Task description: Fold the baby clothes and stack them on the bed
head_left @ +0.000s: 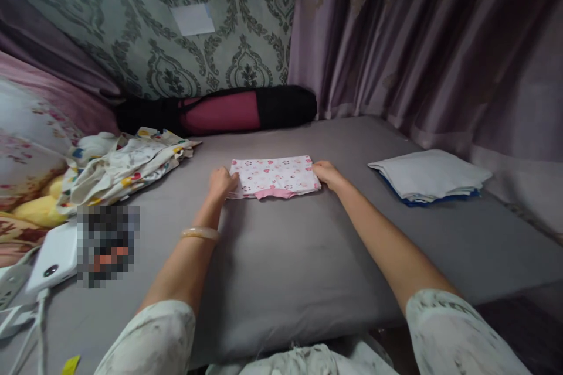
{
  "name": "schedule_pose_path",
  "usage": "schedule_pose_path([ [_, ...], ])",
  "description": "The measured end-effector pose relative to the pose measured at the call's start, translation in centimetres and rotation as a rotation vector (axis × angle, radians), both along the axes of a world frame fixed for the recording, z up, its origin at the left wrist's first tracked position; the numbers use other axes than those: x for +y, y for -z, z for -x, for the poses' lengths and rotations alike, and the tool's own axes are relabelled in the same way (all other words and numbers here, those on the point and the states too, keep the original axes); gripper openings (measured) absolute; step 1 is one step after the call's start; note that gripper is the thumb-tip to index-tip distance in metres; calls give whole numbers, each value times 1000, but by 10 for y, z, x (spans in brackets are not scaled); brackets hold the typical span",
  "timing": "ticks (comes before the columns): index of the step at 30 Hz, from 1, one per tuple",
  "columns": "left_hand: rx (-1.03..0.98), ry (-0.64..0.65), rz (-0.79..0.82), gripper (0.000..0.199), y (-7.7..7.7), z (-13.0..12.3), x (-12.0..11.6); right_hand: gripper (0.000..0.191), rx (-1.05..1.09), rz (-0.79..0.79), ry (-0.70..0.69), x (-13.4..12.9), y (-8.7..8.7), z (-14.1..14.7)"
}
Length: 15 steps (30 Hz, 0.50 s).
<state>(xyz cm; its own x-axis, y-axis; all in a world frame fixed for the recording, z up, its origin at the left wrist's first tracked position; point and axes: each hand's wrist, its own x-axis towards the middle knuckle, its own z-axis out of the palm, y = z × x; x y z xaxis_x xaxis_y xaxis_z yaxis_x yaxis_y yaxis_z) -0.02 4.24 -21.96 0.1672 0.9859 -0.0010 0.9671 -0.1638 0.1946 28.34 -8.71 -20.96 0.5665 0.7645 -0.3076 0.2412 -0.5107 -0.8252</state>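
A white cloth with a pink and red print lies folded into a flat rectangle on the grey bed surface, with a strip of pink trim at its near edge. My left hand pinches the cloth's left end between thumb and fingers. At the opposite end, my right hand is closed on the right edge. A pale bangle circles my left wrist.
Folded white and blue cloths are stacked at right. Crumpled patterned fabric lies at left, near a white power bank with cables and a blurred patch. A long black and maroon bag rests along the wall.
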Motion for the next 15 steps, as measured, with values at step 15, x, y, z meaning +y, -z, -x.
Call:
schedule_pose_path([
  [15, -560, -284, 370, 20, -38, -6, -4, 4, 297, 64, 4, 10, -11, 1],
])
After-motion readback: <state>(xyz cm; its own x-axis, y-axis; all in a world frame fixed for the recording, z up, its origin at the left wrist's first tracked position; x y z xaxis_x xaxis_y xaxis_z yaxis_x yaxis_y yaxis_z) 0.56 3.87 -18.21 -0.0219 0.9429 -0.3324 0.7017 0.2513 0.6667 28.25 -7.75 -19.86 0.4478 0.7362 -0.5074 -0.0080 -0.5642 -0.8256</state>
